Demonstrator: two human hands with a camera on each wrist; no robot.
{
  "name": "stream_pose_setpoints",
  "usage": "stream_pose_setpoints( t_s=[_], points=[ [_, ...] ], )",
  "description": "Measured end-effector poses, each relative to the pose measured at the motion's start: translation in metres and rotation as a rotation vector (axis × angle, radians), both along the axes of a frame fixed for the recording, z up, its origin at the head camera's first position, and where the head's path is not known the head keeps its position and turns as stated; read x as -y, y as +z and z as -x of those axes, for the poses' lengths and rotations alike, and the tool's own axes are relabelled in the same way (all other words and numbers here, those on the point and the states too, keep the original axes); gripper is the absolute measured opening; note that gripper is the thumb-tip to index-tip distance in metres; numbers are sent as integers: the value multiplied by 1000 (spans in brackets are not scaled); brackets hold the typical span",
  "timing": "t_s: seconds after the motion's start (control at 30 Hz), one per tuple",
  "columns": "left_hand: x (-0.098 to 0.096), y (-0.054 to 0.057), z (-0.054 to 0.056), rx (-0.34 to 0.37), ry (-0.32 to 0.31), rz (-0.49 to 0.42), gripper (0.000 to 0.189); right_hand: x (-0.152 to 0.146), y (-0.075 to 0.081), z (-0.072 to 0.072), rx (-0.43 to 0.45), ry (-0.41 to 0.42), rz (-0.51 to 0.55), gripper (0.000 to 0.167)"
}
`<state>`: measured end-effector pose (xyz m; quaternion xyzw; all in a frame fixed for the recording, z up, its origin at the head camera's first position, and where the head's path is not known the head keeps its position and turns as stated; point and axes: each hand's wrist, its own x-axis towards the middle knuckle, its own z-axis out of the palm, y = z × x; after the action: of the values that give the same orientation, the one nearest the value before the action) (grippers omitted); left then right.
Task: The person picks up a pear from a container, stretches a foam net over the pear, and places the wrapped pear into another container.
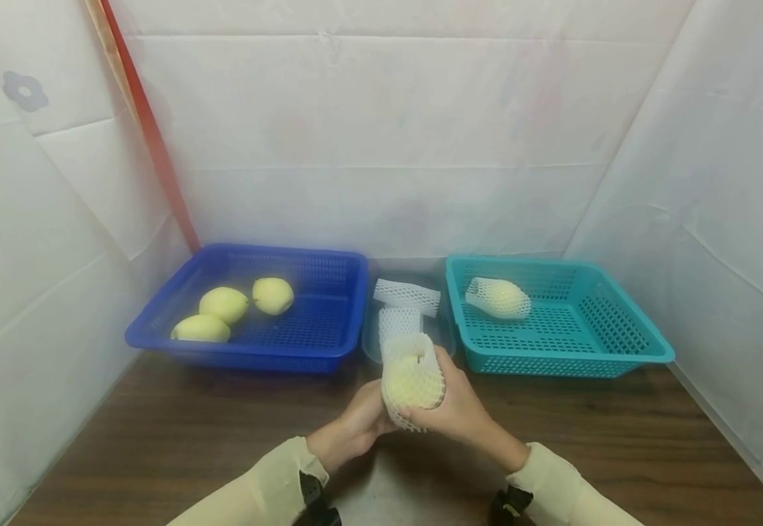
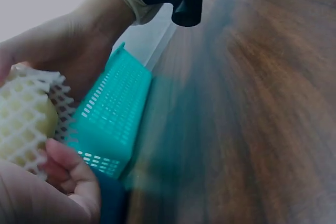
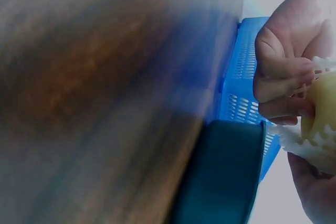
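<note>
A pale yellow pear [image 1: 412, 385], stem up, sits in a white foam net sleeve [image 1: 394, 351] in front of the clear tray. My right hand [image 1: 463, 405] grips the netted pear from the right side. The left hand [image 1: 363, 418] is low on its left; in the right wrist view its curled fingers [image 3: 286, 85] pinch the lower edge of the net, close against the bare end of the pear. In the left wrist view the net's mesh spreads around the pear [image 2: 23, 114], between both hands.
On the left, a blue basket [image 1: 355, 307] holds three bare pears [image 1: 223, 305]. A teal basket [image 1: 568, 369] on the right holds one netted pear [image 1: 502, 298]. Between them stands a clear tray [image 1: 369, 340] with foam nets [image 1: 407, 296]. White sheeting [image 1: 388, 109] surrounds the wooden table [image 1: 223, 424].
</note>
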<state>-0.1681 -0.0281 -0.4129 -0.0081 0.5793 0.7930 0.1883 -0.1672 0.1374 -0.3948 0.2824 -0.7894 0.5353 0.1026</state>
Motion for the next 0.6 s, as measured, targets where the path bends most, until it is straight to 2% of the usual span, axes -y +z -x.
stream_pose_setpoints(
  t_s=[0.13, 0.3, 0.47, 0.6],
  points=[
    [2, 10, 2, -34, -48, 74, 19, -6, 13, 5, 11, 7, 28, 88],
    [8, 28, 6, -125, -80, 198, 24, -22, 41, 14, 71, -4, 48, 90],
    [24, 47, 15, -303, -34, 337, 23, -43, 73, 27, 29, -70, -37, 89],
    [42, 62, 25, -456, 32, 460, 25, -62, 91, 40, -40, -138, -139, 85]
  ],
)
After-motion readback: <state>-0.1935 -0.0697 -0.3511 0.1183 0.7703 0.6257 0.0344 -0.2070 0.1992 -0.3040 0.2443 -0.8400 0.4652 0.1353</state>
